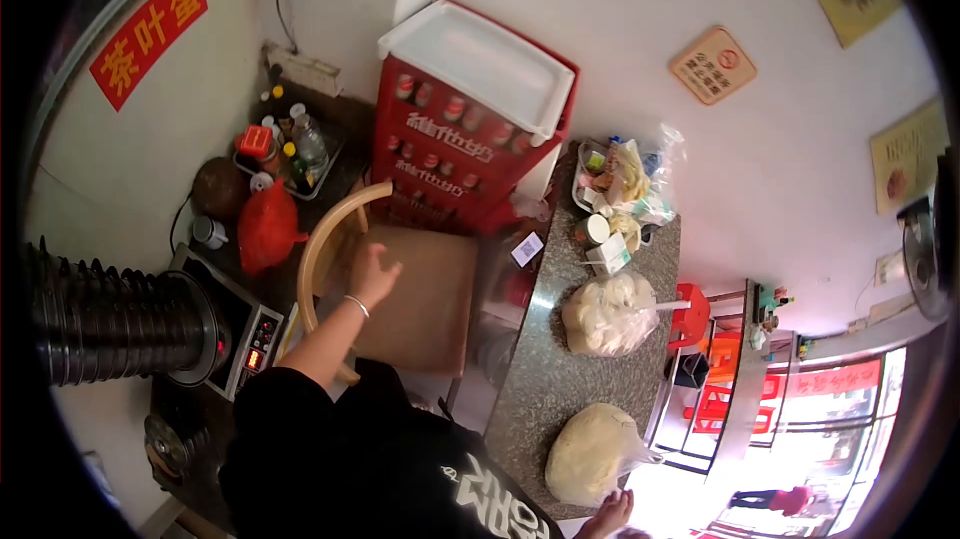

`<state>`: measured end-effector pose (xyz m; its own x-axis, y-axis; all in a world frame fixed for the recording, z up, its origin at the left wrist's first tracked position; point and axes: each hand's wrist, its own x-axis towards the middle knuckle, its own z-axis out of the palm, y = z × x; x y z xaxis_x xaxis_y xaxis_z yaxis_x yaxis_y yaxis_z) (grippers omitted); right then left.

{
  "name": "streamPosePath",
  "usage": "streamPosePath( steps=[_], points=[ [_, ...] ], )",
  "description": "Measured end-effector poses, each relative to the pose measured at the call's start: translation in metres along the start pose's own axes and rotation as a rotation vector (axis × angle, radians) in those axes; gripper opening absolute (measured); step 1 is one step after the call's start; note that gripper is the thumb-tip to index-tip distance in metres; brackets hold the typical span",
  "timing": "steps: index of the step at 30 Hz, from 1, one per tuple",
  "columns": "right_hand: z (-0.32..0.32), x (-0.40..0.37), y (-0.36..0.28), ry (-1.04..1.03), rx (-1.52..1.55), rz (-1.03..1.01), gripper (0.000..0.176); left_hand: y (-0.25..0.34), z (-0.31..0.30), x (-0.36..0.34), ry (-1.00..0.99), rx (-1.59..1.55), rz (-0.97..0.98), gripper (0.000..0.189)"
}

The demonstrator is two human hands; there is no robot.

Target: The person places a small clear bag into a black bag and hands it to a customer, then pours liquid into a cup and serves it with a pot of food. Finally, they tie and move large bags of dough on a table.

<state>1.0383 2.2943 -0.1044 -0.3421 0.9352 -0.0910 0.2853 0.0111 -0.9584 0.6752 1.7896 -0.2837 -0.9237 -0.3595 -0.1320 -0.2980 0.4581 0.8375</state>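
Note:
My left hand (372, 274), with a thin bracelet on the wrist, is stretched out with fingers spread. It hovers over a wooden chair (420, 299) with a curved back rail and a tan seat, and holds nothing. My right hand (605, 514) shows only partly at the bottom edge. Its fingers lie apart on the near end of a speckled stone counter (540, 379). It rests right beside a clear bag of pale dough (590, 454). A second bag of dough pieces (605, 314) lies further along the counter. My black shirt fills the lower middle.
A red drinks cooler (475, 109) stands behind the chair. At the left are a stack of dark steamers (110, 314) on an induction cooker (245, 334), a red plastic bag (265, 224) and a tray of bottles (295, 149). Containers and bags (620, 199) crowd the counter's far end; red stools (690, 314) stand beyond.

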Motion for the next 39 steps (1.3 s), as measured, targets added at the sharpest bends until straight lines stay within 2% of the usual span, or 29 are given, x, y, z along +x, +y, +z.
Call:
streamPosePath(
  steps=[1,3,4,6,7,9,10,15,17,19,21,23,25,26,29,31,32,33,35,37,39],
  points=[
    [0.017,0.004,-0.003,-0.005,0.016,0.058,0.032,-0.018,-0.018,0.013,0.112,0.069,-0.017,0.050],
    [0.050,0.000,-0.005,-0.198,-0.046,0.006,0.032,-0.045,-0.050,0.026,0.372,0.380,-0.038,0.062],
    [0.063,0.001,-0.001,-0.205,-0.061,0.030,0.034,-0.066,-0.058,0.027,0.355,0.381,-0.056,0.062],
    [0.085,0.011,0.015,-0.223,-0.232,0.091,0.038,-0.102,-0.068,0.024,0.519,0.518,-0.262,0.066],
    [0.094,0.011,0.022,-0.239,-0.326,0.110,0.040,-0.115,-0.069,0.020,0.500,0.519,-0.273,0.066],
    [0.111,0.014,0.026,-0.236,-0.423,0.164,0.041,-0.135,-0.070,0.011,0.319,0.389,-0.354,0.066],
    [0.117,0.019,0.032,-0.243,-0.501,0.220,0.043,-0.140,-0.071,0.014,0.306,0.389,-0.367,0.066],
    [0.136,0.029,0.044,-0.296,-0.775,0.214,0.048,-0.156,-0.080,0.030,0.249,0.313,-0.342,0.059],
    [0.159,-0.001,0.026,-0.346,-0.904,0.241,0.050,-0.149,-0.081,0.040,0.248,0.313,-0.381,0.059],
    [0.153,-0.004,0.039,-0.370,-0.945,0.199,0.053,-0.146,-0.081,0.048,0.238,0.311,-0.402,0.058],
    [0.158,-0.016,0.041,-0.409,-1.164,0.087,0.054,-0.146,-0.078,0.055,0.243,0.293,-0.413,0.059],
    [0.154,-0.017,0.048,-0.422,-1.167,0.109,0.054,-0.142,-0.077,0.063,0.235,0.297,-0.385,0.059],
    [0.150,-0.021,0.054,-0.420,-1.211,-0.003,0.054,-0.140,-0.076,0.068,0.224,0.307,-0.354,0.060],
    [0.155,-0.029,0.047,-0.409,-1.203,0.009,0.054,-0.143,-0.072,0.072,0.233,0.306,-0.340,0.062],
    [0.171,-0.050,0.020,-0.239,-1.499,-0.133,0.061,-0.141,-0.068,0.084,0.211,0.324,-0.320,0.064],
    [0.164,-0.043,0.032,-0.071,-1.380,-0.343,0.067,-0.144,-0.068,0.089,0.182,0.348,-0.319,0.066],
    [0.170,-0.045,0.026,-0.072,-1.329,-0.417,0.067,-0.150,-0.068,0.091,0.171,0.350,-0.309,0.066],
    [0.177,-0.045,0.024,-0.060,-1.325,-0.397,0.067,-0.155,-0.065,0.094,0.161,0.351,-0.299,0.066],
    [0.194,-0.043,0.020,-0.204,-1.025,-0.575,0.063,-0.145,-0.068,0.096,0.097,0.346,-0.319,0.067],
    [0.235,-0.049,0.017,-0.323,-0.793,-0.463,0.057,-0.149,-0.068,0.096,0.108,0.334,-0.261,0.068],
    [0.285,-0.060,0.016,-0.491,-0.601,-0.436,0.053,-0.144,-0.070,0.095,0.085,0.358,-0.263,0.071]
  ],
)
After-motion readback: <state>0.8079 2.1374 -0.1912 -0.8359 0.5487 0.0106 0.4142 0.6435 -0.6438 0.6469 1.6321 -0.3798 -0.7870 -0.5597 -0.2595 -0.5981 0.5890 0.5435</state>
